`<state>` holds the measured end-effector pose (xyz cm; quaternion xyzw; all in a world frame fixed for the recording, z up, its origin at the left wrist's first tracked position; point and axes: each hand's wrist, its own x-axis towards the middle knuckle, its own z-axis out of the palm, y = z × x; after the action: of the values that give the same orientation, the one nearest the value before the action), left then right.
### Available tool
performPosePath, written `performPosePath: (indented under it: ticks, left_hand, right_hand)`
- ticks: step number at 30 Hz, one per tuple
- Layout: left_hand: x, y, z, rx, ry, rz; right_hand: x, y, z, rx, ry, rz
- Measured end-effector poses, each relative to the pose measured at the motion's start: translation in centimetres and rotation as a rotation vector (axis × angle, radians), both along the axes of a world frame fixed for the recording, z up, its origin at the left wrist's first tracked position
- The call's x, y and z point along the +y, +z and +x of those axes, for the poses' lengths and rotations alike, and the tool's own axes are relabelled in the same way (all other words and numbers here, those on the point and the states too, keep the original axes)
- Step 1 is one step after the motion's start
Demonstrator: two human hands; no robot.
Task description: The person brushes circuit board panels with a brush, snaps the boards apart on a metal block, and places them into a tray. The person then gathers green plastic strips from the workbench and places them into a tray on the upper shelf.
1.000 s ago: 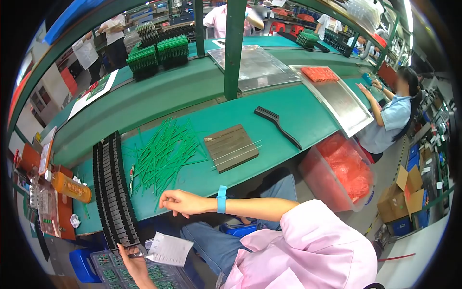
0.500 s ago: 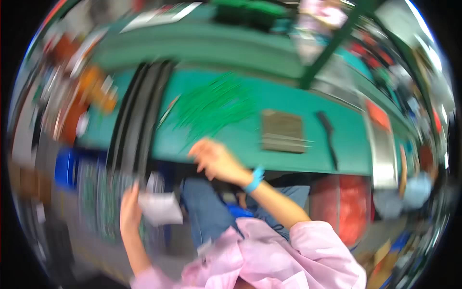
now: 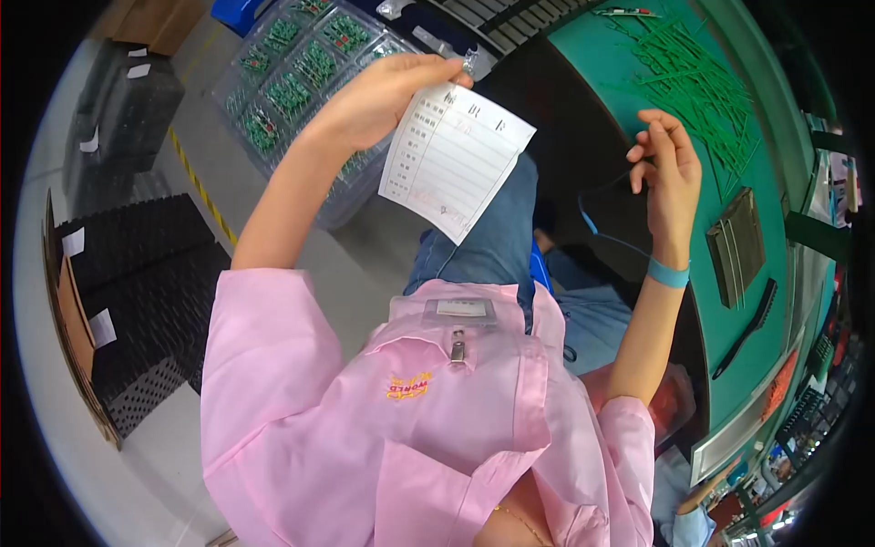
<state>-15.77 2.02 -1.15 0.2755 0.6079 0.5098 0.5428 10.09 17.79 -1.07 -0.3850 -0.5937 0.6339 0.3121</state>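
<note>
Left hand (image 3: 378,100): 11 o'clock, pinching white printed paper card (image 3: 456,164); leave print uncovered
Right hand (image 3: 673,173): 2 o'clock, loosely open

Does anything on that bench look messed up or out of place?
Mostly the green strips: they lie in a loose, crisscrossed heap on the green tabletop, pointing different ways, so they look untidy. I see no clear damage to the brush or brown block.

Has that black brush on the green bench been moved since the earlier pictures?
No. The black brush still lies beside the brown block, handle end near the green bench's edge; only the camera's view has turned.
</note>
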Motion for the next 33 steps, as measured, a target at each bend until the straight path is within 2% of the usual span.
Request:
performPosePath:
  ticks: [10,14,24,33]
  left_hand:
    - [0.4,0.2,1.4,0.033,0.080,0.013]
    - [1.3,-0.2,1.6,-0.273,0.185,0.025]
    - [1.7,-0.1,3.0,-0.195,0.329,0.091]
    - [2.4,1.2,3.5,-0.109,0.338,0.124]
  right_hand:
    - [0.4,-0.6,0.0,0.017,0.007,0.050]
    - [0.4,-0.6,0.1,0.030,0.016,0.069]
    - [0.0,-0.5,0.1,0.060,0.021,0.054]
    - [0.3,-0.6,0.1,0.083,0.040,0.055]
